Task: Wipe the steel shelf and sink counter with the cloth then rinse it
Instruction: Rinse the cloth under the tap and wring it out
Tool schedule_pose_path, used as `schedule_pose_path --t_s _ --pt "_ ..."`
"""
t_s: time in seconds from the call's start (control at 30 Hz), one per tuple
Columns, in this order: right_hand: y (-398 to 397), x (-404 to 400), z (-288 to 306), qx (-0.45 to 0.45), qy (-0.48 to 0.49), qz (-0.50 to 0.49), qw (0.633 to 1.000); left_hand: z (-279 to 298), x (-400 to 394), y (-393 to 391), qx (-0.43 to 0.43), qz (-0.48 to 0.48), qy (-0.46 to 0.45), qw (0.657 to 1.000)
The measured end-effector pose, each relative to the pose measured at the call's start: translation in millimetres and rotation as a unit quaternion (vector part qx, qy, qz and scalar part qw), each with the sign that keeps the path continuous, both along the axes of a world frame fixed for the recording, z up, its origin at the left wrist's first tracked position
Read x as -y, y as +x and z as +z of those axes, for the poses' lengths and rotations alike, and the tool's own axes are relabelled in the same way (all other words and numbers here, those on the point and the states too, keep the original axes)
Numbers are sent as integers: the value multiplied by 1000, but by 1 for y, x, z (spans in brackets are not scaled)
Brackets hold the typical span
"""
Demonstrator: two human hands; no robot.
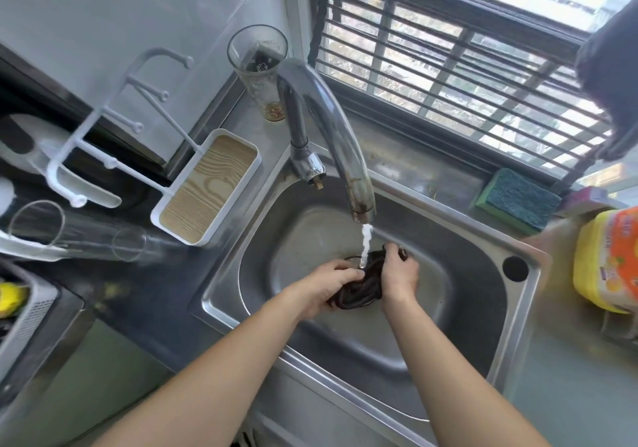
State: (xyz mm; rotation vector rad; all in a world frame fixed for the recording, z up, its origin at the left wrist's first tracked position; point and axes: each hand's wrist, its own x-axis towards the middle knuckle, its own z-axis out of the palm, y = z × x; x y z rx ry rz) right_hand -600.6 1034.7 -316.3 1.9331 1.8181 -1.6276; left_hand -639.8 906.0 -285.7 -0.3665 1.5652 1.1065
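This looks like the rinse step. Both hands, the left hand point(331, 282) and the right hand point(397, 272), squeeze the cloth point(362, 289) under running water from the tap point(345, 156), low in the sink point(483, 325) at 6 o'clock from the spout. The cloth is dark, wet and bunched up. Next it probably needs wringing out.

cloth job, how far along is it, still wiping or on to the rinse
It is on the rinse. The left hand and right hand both grip the dark cloth, bunched over the sink basin, and water runs from the tap onto it. Nothing is being wiped now; whether the counter came clean cannot be told. Left: finish rinsing and shut off the tap.
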Motion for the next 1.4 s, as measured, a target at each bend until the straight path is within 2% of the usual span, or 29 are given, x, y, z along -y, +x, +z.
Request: schedule_pose_path --t_s 0.1,0.17,0.23,0.3,0.37,0.43,0.47,0.53,0.63,0.77,1.0,1.07,1.17,1.23,1.33,1.4 --pt "1 0 -2 -62 -59 -13 996 3 17 -5 77 -73 49 993" --pt "1 1 -4 -94 -102 -12 990 1 22 -10 60 -52 58 995" --pt "1 5 -2 -100 -122 1 987 -5 23 -16 27 79 38 996" --pt "1 14 2 -90 -125 39 987 -11 23 -22 16 237 32 971" --pt "4 27 5 -85 -172 66 979 -11 17 -23 -1 299 27 954" --pt "6 41 5 -91 -232 78 965 -9 10 -19 -25 272 5 962" --pt "6 46 4 -90 -224 96 966 -6 5 -16 -27 242 -6 970" --pt "5 52 1 -81 -142 131 978 -2 -4 -10 -17 198 -26 980" --pt "4 53 2 -92 -57 82 991 1 -15 -5 -8 212 -17 977" --pt "2 50 4 -76 -18 41 996 2 -22 1 -8 255 -7 967" --pt "3 47 3 -44 46 67 996 -5 -21 4 -25 233 -16 972" --pt "4 43 0 -42 43 84 995 -7 -20 5 -21 209 5 978" --pt "4 33 -3 -44 -16 83 995 -8 -17 4 -39 179 24 983" --pt "2 23 -4 -44 -34 36 998 -12 -11 2 -60 165 5 984" --pt "-1 11 -2 -45 -46 -70 995 -19 1 -1 -24 202 -23 979" --pt "-3 11 2 -76 -55 -78 993 -22 7 -4 -43 220 -59 973"
